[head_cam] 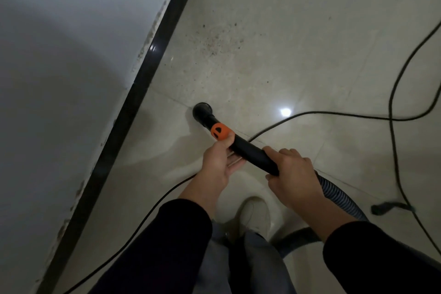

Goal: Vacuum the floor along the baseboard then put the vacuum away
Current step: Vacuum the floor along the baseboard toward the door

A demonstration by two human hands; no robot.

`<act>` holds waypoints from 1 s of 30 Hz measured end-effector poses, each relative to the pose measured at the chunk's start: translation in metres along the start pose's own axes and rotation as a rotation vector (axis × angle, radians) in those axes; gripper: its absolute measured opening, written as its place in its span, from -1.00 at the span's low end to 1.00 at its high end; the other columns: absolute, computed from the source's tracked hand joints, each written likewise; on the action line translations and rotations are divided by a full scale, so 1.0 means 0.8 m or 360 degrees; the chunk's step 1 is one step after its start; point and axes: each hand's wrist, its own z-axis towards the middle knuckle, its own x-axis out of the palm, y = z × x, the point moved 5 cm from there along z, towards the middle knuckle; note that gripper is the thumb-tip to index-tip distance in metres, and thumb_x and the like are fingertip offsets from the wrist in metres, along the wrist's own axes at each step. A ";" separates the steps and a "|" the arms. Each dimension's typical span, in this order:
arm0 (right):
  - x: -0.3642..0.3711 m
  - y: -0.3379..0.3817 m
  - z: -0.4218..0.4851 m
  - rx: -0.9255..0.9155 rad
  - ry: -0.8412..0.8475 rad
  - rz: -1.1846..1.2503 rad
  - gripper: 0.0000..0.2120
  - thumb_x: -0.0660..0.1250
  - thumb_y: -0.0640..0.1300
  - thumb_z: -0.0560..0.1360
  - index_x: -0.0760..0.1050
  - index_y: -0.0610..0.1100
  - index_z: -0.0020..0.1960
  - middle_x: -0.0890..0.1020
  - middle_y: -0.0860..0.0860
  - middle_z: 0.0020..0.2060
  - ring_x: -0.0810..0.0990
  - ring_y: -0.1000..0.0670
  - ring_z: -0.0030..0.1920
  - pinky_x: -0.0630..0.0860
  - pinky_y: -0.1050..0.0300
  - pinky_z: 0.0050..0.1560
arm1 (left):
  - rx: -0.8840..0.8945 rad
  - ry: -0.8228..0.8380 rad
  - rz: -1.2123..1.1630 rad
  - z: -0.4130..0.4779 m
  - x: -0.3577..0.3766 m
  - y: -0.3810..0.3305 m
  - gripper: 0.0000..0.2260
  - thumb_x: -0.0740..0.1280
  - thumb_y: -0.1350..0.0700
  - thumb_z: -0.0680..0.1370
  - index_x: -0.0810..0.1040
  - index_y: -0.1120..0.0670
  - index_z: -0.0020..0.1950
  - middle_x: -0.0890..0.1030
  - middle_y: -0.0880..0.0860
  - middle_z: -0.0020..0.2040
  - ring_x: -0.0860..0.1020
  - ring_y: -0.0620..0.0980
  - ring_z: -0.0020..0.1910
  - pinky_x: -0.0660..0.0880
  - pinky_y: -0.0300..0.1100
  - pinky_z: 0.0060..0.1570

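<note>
Head view: your wand [253, 153] slants down and away from you, and its round black mouth [202, 110] sits at the floor [298, 31] near the baseboard [143, 74], with a strip of tile between the two. An orange collar [219, 132] rings the wand just behind the mouth. Your left hand [219, 162] holds the wand from below: the thumb lies against the collar and the fingers run fairly straight under the tube, so it is pinched between them. Your right hand [292, 174] grips the rear end of the wand, fingers curled over the top and round it. From under that hand a ribbed hose [334, 191] drops back toward your right side.

A black cord [334, 116] crosses the floor under the wand, running out to the right edge one way and back past your left sleeve [167, 246] the other; it loops along the right edge too. Farther along the baseboard, beyond the mouth, a patch of dark specks [219, 40] lies on the tile. A pale shoe [254, 212] shows between your forearms. A small dark thing [391, 206] lies by the cord at the right; it is too blurred to name. Above the baseboard rises a grey wall [59, 79].
</note>
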 end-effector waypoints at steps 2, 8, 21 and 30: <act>0.002 -0.007 0.002 -0.0013 -0.0010 0.0016 -0.52 0.31 -0.15 0.45 0.34 0.04 0.34 0.51 0.01 -0.05 0.44 -0.05 0.05 0.27 0.07 -0.03 | 0.0028 -0.0031 0.0011 0.002 0.004 0.003 -0.82 0.36 0.08 0.56 0.51 0.15 0.09 0.63 0.14 -0.04 0.61 0.07 -0.08 0.58 -0.12 -0.20; 0.013 -0.036 0.019 -0.0125 -0.0088 0.0045 -0.58 0.33 -0.16 0.41 0.40 0.00 0.26 0.41 0.04 -0.19 0.44 -0.08 -0.01 0.21 0.11 -0.12 | 0.0197 -0.0117 0.0056 0.021 0.014 0.009 -0.82 0.40 0.09 0.54 0.53 0.15 0.07 0.65 0.18 0.01 0.65 0.09 -0.03 0.61 -0.15 -0.26; 0.014 -0.081 0.072 -0.0172 -0.0096 0.0206 -0.68 0.36 -0.26 0.29 0.52 -0.01 0.01 0.57 -0.02 -0.30 0.53 -0.06 -0.25 0.45 0.08 -0.28 | 0.0441 -0.0027 -0.0108 0.055 0.035 0.009 -0.82 0.46 0.18 0.48 0.55 0.21 0.01 0.67 0.21 -0.04 0.67 0.00 -0.17 0.61 -0.25 -0.29; -0.028 -0.040 0.117 -0.0151 0.0010 -0.0002 -0.52 0.51 -0.24 0.27 0.60 0.05 0.16 0.62 -0.02 -0.22 0.53 -0.04 -0.16 0.46 0.12 -0.19 | 0.0584 0.0016 -0.0260 0.059 0.040 -0.039 -0.79 0.50 0.22 0.44 0.47 0.19 -0.09 0.66 0.20 -0.07 0.65 -0.01 -0.22 0.63 -0.20 -0.18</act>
